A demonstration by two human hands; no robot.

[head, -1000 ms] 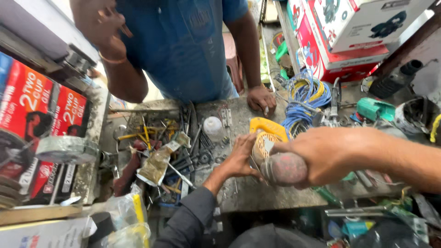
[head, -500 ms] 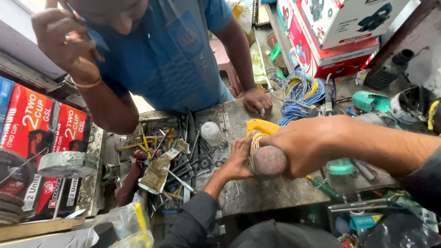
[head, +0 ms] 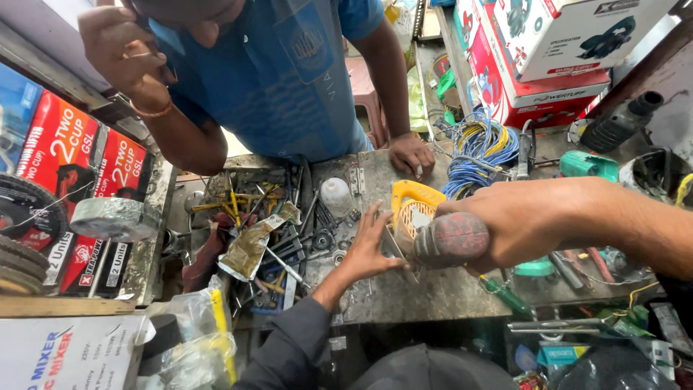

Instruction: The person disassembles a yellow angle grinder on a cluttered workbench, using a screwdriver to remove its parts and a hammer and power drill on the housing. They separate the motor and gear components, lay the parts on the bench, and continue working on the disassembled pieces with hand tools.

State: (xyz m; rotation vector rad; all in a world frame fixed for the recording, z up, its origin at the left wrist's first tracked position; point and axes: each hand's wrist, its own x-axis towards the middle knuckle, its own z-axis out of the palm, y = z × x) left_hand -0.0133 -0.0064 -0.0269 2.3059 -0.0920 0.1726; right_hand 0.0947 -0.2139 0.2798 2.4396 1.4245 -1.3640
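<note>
On the workbench (head: 433, 292), a grey, scuffed and stained slab seen from the head camera, the person's left hand (head: 368, 249) lies with fingers spread, its fingertips touching the side of a yellow plastic housing (head: 413, 206) with a slotted grille face. A dark sleeve covers that forearm. The right hand (head: 516, 227) comes in from the right edge and is wrapped tight around a tool handle (head: 451, 240), rounded, dark red and worn to a mottled, gritty surface. The handle's butt end points toward the camera, and it sits just beside the yellow housing; what the working end meets is hidden behind the hand and handle.

Left of the housing lies a dense heap of hand tools (head: 278, 231): metal shafts, yellow-handled drivers and a crumpled, oily foil pouch (head: 253, 245). A small white plastic bottle (head: 336, 196) stands near the heap. A coil of blue and yellow wire (head: 480, 148) rests at the bench's far right, with a teal power tool body (head: 588, 166) beyond it. A green-handled screwdriver (head: 505, 296) lies at the near edge.

Across the bench a co-worker in a blue shirt (head: 278, 79) leans forward, one hand (head: 410, 155) resting knuckles-down on the slab, the other raised near the head. Red printed cartons (head: 79, 166) and a roll of grey tape (head: 115, 218) stand at the left; red and white cardboard boxes (head: 556, 50) are stacked at upper right.
</note>
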